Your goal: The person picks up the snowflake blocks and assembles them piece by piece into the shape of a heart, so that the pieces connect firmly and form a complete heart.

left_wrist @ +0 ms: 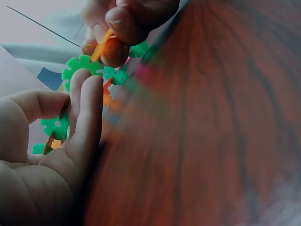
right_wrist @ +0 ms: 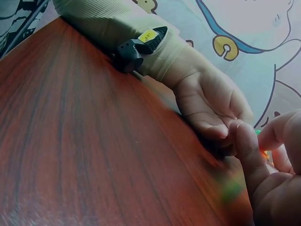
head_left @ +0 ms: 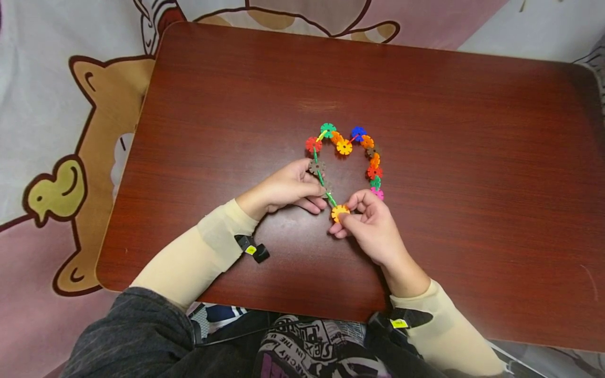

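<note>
A chain of notched plastic discs (head_left: 344, 147) in several colours forms a heart-like outline on the table. My left hand (head_left: 295, 186) holds the chain's left side, where green discs seen edge-on alternate with brownish ones. In the left wrist view, a green disc (left_wrist: 55, 126) sits between the thumb and fingers of that hand. With thumb and fingers, my right hand (head_left: 375, 226) pinches a yellow-orange disc (head_left: 340, 213) at the bottom tip. A pink disc (head_left: 377, 193) shows just beyond the right knuckles; whether it joins the yellow-orange one is hidden.
The brown wooden table (head_left: 472, 184) extends around the chain, its near edge by the person's lap. Cartoon-printed cloth (head_left: 42, 131) lies beyond the left and far edges. Each sleeved forearm carries a black wrist strap (head_left: 252, 249).
</note>
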`<action>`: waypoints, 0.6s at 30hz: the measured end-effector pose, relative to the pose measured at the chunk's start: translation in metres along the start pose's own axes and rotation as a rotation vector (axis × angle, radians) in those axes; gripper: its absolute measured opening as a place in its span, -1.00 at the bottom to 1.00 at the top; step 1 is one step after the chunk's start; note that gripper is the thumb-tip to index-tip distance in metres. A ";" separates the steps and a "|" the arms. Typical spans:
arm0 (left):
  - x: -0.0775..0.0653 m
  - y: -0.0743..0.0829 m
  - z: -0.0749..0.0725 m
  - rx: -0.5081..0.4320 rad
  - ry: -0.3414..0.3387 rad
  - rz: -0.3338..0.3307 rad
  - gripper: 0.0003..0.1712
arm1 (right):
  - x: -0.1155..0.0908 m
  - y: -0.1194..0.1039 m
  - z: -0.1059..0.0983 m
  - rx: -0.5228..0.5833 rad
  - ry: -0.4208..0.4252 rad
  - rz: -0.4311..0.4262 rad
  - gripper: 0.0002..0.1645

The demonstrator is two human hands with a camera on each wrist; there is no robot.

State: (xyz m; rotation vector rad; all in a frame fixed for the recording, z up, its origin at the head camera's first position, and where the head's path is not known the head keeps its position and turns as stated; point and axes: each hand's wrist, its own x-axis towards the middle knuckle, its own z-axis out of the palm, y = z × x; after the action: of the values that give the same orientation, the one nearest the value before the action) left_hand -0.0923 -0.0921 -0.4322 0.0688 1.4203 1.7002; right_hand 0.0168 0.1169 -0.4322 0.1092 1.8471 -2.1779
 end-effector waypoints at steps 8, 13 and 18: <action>-0.001 0.000 0.001 0.031 -0.014 -0.004 -0.65 | 0.000 -0.001 0.000 -0.008 -0.014 -0.005 -0.79; -0.001 -0.001 0.001 0.055 -0.021 -0.002 -0.65 | 0.000 -0.001 0.000 -0.012 -0.011 0.008 -0.80; -0.002 0.000 0.001 0.078 -0.027 -0.008 -0.68 | 0.000 0.001 0.001 0.001 -0.016 0.006 -0.77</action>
State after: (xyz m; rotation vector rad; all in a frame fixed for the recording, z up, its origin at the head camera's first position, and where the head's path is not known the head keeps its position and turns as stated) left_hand -0.0910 -0.0929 -0.4309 0.1287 1.4647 1.6308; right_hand 0.0172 0.1160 -0.4329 0.0971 1.8344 -2.1695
